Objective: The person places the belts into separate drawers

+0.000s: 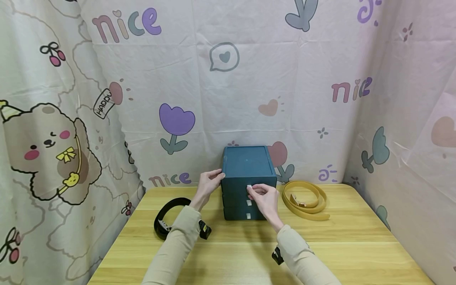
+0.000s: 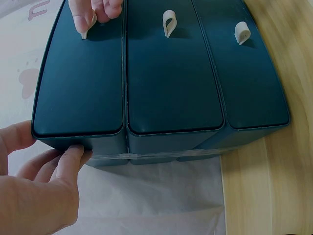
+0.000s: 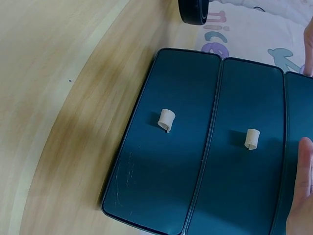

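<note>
A dark teal box of three stacked drawers (image 1: 249, 161) stands on the table, with a small white loop pull tab on each drawer front. My right hand (image 1: 265, 200) pinches the top drawer's pull tab (image 2: 90, 28) between thumb and fingers. The middle pull tab (image 2: 169, 23) and the bottom pull tab (image 2: 242, 33) hang free. At the box's upper left edge, my left hand (image 1: 208, 185) rests its fingers against the side wall, with the thumb at the front corner. The right wrist view shows part of the right hand (image 3: 302, 196) beside the drawer fronts.
Left of the box lies a coiled black belt (image 1: 159, 217) with a silver buckle, partly behind the left sleeve. A coiled yellow belt (image 1: 309, 213) lies on the right. The wooden table (image 1: 360, 245) backs onto a printed curtain (image 1: 228, 99).
</note>
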The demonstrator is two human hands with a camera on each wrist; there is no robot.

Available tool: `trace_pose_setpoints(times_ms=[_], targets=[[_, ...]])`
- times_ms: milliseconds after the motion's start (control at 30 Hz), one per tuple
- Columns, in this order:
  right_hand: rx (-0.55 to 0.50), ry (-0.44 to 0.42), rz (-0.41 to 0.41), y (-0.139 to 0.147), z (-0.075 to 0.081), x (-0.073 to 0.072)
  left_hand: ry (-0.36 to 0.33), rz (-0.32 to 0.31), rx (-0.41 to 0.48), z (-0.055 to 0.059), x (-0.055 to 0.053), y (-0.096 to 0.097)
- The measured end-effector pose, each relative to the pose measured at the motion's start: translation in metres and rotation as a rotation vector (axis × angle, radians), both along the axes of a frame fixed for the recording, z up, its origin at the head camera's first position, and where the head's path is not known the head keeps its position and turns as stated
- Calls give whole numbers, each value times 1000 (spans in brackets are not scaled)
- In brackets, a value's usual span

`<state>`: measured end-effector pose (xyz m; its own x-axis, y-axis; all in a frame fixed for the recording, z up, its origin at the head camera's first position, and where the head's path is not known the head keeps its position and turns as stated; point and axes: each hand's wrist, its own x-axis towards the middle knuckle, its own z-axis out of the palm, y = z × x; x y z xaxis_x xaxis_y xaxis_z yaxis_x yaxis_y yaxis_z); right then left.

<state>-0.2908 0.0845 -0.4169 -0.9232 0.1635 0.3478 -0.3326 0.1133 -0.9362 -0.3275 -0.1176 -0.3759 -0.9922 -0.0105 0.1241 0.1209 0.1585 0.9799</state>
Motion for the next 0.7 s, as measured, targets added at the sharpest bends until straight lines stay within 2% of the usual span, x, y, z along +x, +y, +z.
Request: trace_pose_setpoints(times_ms=[100,300,433,567,700], targets=[[-4,4,0,0,4,4,4,7,-1,-3,-1,0],[-16,7,-25,1,-13,-8,6,18,-4,-3,0,0],[-6,37,-24,4,-18,-11,2,20,-1,-3,0,0],[14,50,-13,6,-22,-10,2,21,4,-3,-1,0],[55,20,-10,9,-31,-5,7,18,1,-4,-1,-1]])
